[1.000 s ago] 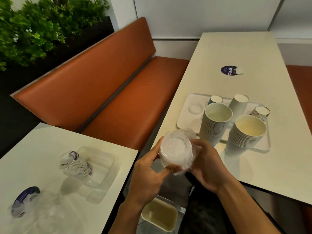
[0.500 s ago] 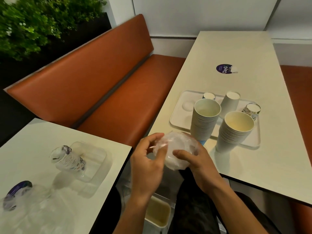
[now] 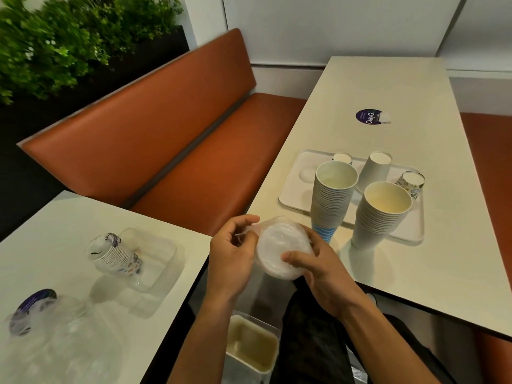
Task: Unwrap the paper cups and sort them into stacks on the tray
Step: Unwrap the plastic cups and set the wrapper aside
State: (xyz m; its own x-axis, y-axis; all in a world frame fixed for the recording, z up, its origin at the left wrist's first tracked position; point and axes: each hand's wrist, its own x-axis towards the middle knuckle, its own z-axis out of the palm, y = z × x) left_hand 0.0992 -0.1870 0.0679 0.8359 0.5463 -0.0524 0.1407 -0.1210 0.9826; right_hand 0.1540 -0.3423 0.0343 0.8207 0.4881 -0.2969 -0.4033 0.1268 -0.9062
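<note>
Obs., standing beside the seated person:

- Wrapped bundle of cups (image 3: 282,250) is held in the air over the gap between the two tables, just off the near left corner of the right table (image 3: 415,273). Its round end faces up and clear film covers it.
- Left hand (image 3: 232,253): grip closed, fingers curled in, pinching the film at the bundle's left side.
- Right hand (image 3: 324,275): grip closed round the bundle, thumb across the round end, fingers wrapped behind.
- Tray (image 3: 293,189) lies near the right table's left edge.
- Tall stack (image 3: 332,200) and second stack (image 3: 379,214), both mouth up, stand at the tray's near edge. Cannot tell whether their bases rest on the tray or on the table.
- On the tray behind them: an upturned cup (image 3: 374,170), a small cup (image 3: 342,158) and a patterned cup (image 3: 411,182).
- Round sticker (image 3: 365,116) sits mid-table, beyond the tray.
- Left table (image 3: 55,231): a wrapped patterned stack (image 3: 115,254) lies on its side against a clear container (image 3: 155,261), and loose film (image 3: 55,350) is heaped at the near edge.
- An open bin (image 3: 250,347) stands on the floor between the tables
</note>
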